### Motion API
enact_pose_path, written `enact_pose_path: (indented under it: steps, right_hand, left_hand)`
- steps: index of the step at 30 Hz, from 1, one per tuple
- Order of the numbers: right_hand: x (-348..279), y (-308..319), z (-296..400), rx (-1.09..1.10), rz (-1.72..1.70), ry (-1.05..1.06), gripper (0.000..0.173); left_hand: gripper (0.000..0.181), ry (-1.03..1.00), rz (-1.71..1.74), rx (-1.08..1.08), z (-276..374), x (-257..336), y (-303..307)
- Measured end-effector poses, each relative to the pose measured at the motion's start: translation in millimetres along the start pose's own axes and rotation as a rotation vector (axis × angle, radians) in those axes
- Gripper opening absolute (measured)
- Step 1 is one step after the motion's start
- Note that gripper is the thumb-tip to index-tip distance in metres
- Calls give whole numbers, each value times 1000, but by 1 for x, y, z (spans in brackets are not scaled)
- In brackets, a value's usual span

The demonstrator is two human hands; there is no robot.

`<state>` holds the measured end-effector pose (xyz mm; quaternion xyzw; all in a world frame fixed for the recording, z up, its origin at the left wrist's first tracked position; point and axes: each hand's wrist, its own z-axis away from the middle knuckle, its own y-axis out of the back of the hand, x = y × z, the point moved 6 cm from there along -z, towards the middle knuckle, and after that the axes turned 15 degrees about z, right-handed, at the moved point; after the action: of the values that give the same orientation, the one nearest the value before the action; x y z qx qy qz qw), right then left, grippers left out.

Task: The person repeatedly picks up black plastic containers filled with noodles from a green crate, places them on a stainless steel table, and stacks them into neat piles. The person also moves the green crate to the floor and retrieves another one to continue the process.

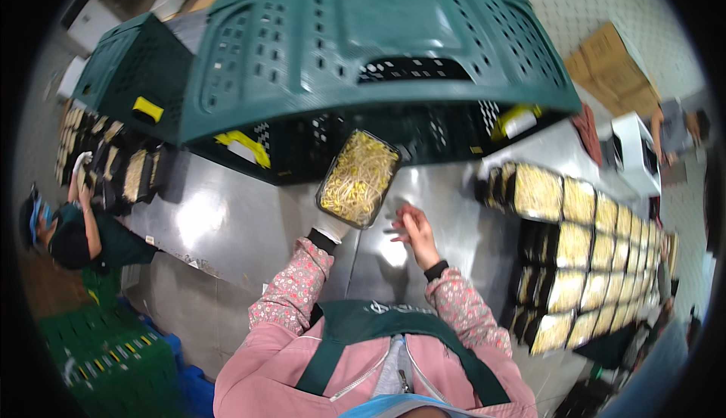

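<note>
A black tray of bean sprouts (360,179), its top looking film-covered, is held tilted by my left hand (333,227), which wears a white glove. The tray hides most of that hand's fingers. It is in front of the opening of a large green plastic crate (397,26) lying on its side. To the right of the tray is my bare right hand (415,229), fingers apart and holding nothing, over the steel table (272,219). Rows of stacked sprout trays (567,248) stand at the right.
A second green crate (136,72) adjoins at the left, near more black trays (136,174). A co-worker in dark green (102,236) handles things there. Cardboard boxes (612,69) and another person (675,128) are at the right; green crates (108,355) stand lower left.
</note>
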<state>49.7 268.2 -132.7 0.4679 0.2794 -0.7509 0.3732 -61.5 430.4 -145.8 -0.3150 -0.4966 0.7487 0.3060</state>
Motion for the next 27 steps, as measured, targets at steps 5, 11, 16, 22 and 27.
enact_pose_path:
  steps: [5,11,16,22,27]
  right_hand:
    - [-11,31,56,53,-154,103,24]
    - [4,68,115,241,-403,184,17]
    - [47,161,155,669,-553,280,15]
    - [94,272,108,940,-515,245,21]
    - [101,237,103,964,-618,62,30]
  left_hand:
    - [39,298,-138,17,45,-94,29]
    - [38,413,-323,252,56,-126,58]
    - [49,339,-1066,113,74,-91,35]
    - [42,135,-1119,145,63,-61,11]
    - [46,-571,-1092,261,68,32,-13]
